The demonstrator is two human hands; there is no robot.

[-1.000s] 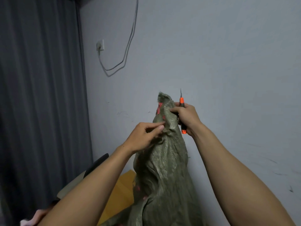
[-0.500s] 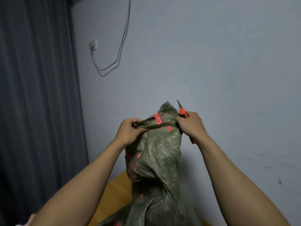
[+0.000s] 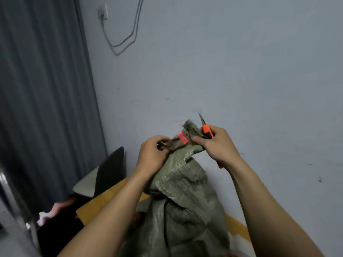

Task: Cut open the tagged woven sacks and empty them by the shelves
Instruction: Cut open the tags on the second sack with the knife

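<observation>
1. Both hands hold the woven sack at its gathered neck. My left hand curls tight round a bunch of fabric at 9 o'clock of the red tag. My right hand pinches the neck at 3 o'clock and also grips the utility knife.
2. The sack stands low and central, below my hands. It is coarse olive weave, creased and faintly glossy, twisted to a ragged point on top.
3. The tag is a flat red strip with pale print, lying on the neck between my hands.
4. The knife's orange body shows above my fingers. Its thin blade is out and points to 11 o'clock, just beside the sack's tip and not touching it.
5. Close behind is a pale, smooth, scuffed wall, with open air above my hands.
6. At 8 o'clock a yellow wooden board edges out beside the sack, and a dark curved chair back is near it.
7. A pleated grey curtain closes off 9 o'clock. A socket and a looping cable are at 11 o'clock.
</observation>
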